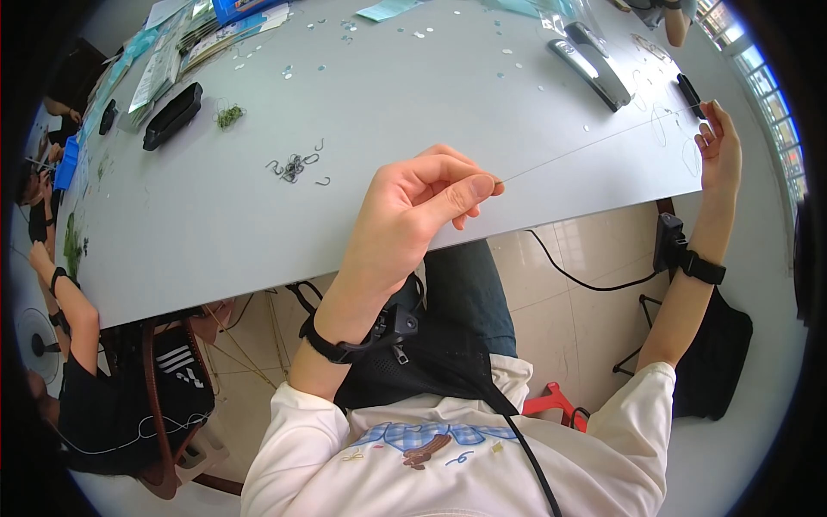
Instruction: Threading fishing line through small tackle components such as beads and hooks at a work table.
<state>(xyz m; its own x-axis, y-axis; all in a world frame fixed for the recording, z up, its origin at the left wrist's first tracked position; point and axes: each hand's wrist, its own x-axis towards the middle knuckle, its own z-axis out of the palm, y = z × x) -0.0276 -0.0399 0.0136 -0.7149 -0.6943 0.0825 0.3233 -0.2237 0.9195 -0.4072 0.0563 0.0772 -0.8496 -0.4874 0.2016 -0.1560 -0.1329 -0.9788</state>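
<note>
Pinching a thin, grey, thread-like line (pixel 594 143) with both hands, stretched straight over the right part of the smooth grey counter (pixel 422 108).

Left hand (pixel 422 202): pinching the line between thumb and bent forefinger. Right hand (pixel 720 146): raised at far right, pinching with the fingertips, too small to tell exactly how. Liable to slip or snap if tugged harder; liable, if slackened, to tangle with loose, thin loops (pixel 660 125) nearby, or, if swung left, to snag on dark, curved metal hooks (pixel 294 167).

Thin line (pixel 603 142): part inside left fingers (pixel 474 187) hidden.
</note>
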